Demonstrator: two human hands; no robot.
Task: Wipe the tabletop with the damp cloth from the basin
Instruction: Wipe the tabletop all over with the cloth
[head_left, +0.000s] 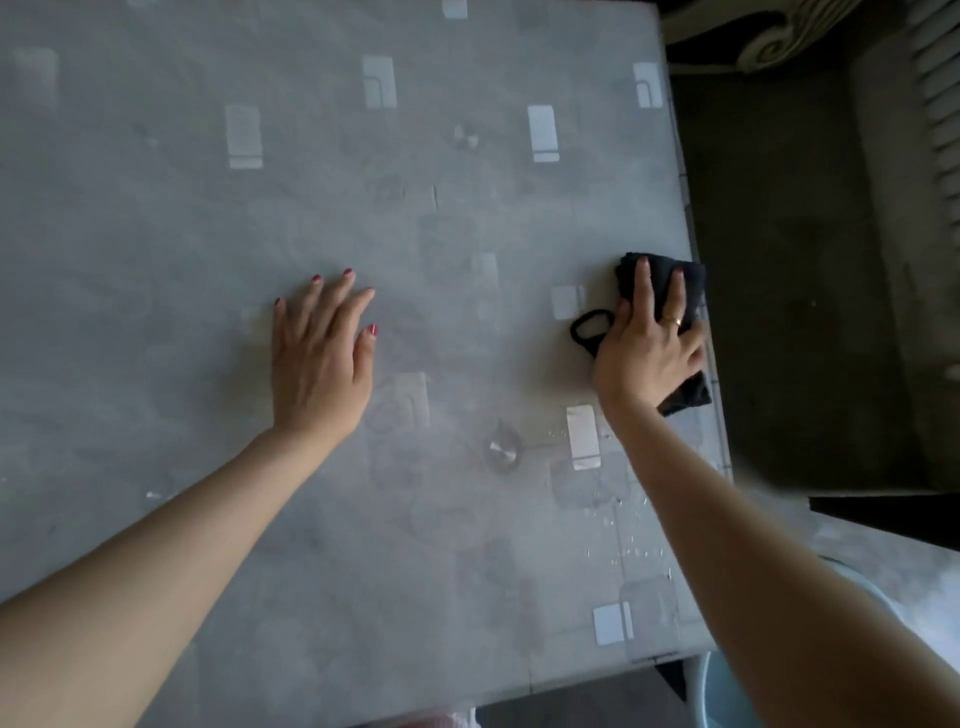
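Nearest, at the lower right corner, the pale blue rim of a basin (711, 691) shows below the counter (208, 182) edge, mostly hidden by the right forearm; whether it holds water cannot be told. Just beyond it, water droplets (623, 530) speckle the counter's near right part, with a small puddle (501, 451) a little further in. Further on, the left hand (319, 358) lies flat on the bare surface, its grip spread wide and holding nothing. Level with it, the right hand (647, 348) presses the dark cloth (660, 275) flat with fingers extended, not pinching, right at the counter's right edge. Part of the cloth already overhangs that edge, so an outward stroke could likely push it off onto the floor (779, 260). A loose loop of it trails left and might drag unevenly. The far half of the counter looks dry, probably unwiped.
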